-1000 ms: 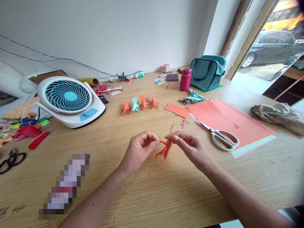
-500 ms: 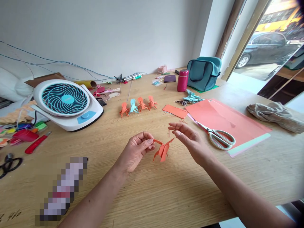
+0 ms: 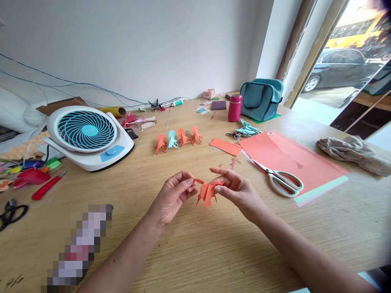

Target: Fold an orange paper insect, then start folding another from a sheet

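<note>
An orange origami figure [image 3: 207, 194] with thin folded legs is held up in front of me, over the wooden table. My left hand [image 3: 177, 195] pinches one slender tip of it between thumb and fingers. On its other side, my right hand [image 3: 236, 193] has the thumb pressed to the paper and fingers behind, partly hidden. Farther back stand several similar folded figures in a row, among them a light blue one [image 3: 172, 139] and an orange one [image 3: 183, 137].
Scissors [image 3: 285, 183] lie on orange paper sheets [image 3: 293, 156] to the right, beside a crumpled cloth-like bundle [image 3: 351, 152]. A fan [image 3: 88, 138] and a red cutter [image 3: 45, 188] are at left. A magenta flask [image 3: 235, 108] and a teal bag [image 3: 262, 97] stand at the back.
My right hand has come in leftward and closed its thumb and fingers on the origami figure. My left hand keeps its pinch. The camera view has tipped up slightly.
</note>
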